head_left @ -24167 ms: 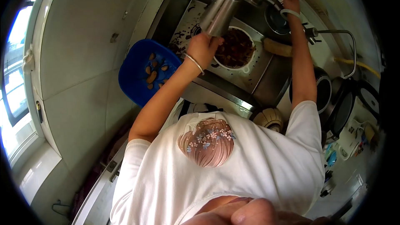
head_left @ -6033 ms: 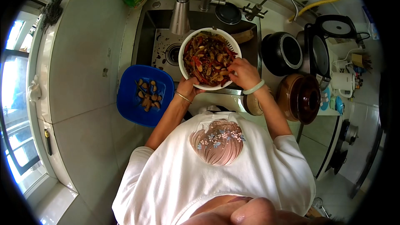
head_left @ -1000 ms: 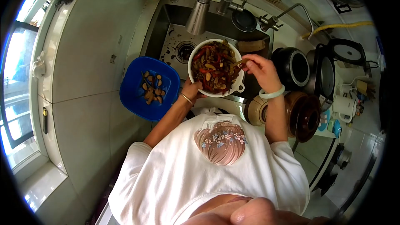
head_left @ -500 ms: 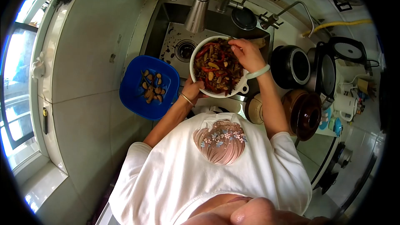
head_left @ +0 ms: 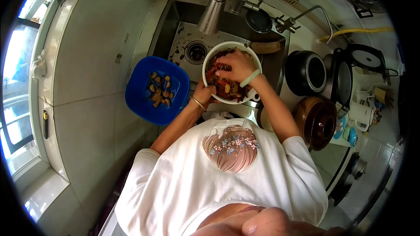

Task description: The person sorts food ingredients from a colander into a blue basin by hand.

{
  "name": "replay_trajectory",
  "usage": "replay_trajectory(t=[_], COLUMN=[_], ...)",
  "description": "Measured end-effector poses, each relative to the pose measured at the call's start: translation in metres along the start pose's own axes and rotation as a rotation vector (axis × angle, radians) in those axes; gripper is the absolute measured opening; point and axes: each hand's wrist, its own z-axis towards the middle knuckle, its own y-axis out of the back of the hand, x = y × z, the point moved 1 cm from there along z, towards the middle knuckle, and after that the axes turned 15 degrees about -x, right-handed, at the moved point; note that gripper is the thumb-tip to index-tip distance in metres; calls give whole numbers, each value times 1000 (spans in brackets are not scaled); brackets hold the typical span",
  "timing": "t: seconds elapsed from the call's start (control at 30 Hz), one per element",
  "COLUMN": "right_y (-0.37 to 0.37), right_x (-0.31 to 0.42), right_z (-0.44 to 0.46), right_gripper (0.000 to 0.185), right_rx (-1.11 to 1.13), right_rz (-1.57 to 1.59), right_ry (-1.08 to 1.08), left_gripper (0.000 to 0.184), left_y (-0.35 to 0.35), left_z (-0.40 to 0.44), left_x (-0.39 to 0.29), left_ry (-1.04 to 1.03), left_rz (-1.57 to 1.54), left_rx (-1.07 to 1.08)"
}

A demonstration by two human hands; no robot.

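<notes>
A white round bowl is held over the front of the sink, filled with a dark mix of red peppers and pale, clove-like pieces. My left hand grips its near left rim, thumb on the edge and the other fingers underneath. My right hand, with a pale bangle at the wrist, is down in the bowl on the mix. Its visible fingers are apart; the fingertips are partly buried. Left of the bowl, a blue basin contains several brown, clove-like pieces.
Behind the bowl lies the steel sink with its drain and overhanging faucet. A tan, long object rests in the sink's right side. Dark pots and a brown lidded pot stand on the right.
My right hand has moved from the bowl's far right rim leftward and down into the pepper mix. The bowl has shifted slightly right, uncovering more of the tan object. My left hand keeps its hold.
</notes>
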Motion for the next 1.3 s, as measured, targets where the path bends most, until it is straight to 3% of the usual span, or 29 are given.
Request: replay_trajectory(t=[0.2,0.53,0.73,0.87,1.0,1.13,1.2,1.27,1.3], right_y=[7,35,49,62,65,48,39,27,23], right_x=[-5,-24,-33,-32,-33,-39,-39,-49,-55], right_z=[-37,-65,-69,-59,-44,-22,-12,-9,-8], right_gripper=[35,30,29,25,19,20,19,20,20], right_rx=[-197,-169,-123,-279,-397,-367,-246,-264,-260], right_rz=[38,-44,152,161,234,35,-215,-268,-127], right_ry=[151,105,97,67,-160,-317,-422,-360,-346], left_gripper=[64,60,62,64,66,68,69,70,70], left_y=[7,4,6,4,5,4,4,4,4], left_z=[11,11,11,5,4,4,5,6,6], left_x=[4,2,-1,-6,-6,-1,1,4,4], left_ry=[5,3,-6,-39,-43,-58,-69,-71,-73], left_rz=[-36,-61,-26,-10,1,1,2,-15,-19], left_rx=[27,17,22,7,7,21,15,34,31])
